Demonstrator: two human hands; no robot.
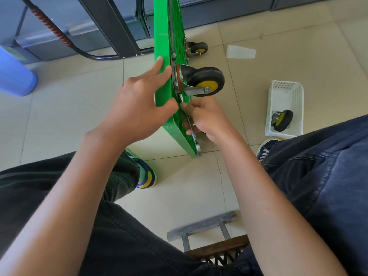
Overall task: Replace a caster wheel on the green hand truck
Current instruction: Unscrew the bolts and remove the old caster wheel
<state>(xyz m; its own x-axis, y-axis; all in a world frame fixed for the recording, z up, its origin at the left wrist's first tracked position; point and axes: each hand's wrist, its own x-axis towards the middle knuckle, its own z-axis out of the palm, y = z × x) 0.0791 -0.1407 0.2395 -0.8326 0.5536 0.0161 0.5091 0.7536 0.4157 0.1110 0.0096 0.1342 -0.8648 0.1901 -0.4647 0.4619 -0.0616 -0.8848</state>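
The green hand truck [162, 46] stands on its edge on the tiled floor, underside facing right. A black caster wheel with a yellow hub [207, 81] sits on its metal bracket near the deck's lower part. My left hand [139, 104] lies over the deck's edge, fingers straight, thumb pressing near the bracket. Just below the caster my right hand [207, 118] grips a metal wrench [192, 129] against the underside. A second caster [198, 48] shows farther up the deck. Another loose caster wheel [281, 120] lies in a white basket [286, 90].
A scrap of white paper [241, 52] lies on the floor at the back right. A blue plastic bin [16, 76] stands at the left, with the truck's black handle bar [59, 34] behind it. My knees and shoes flank the truck; a small stool [205, 226] sits under me.
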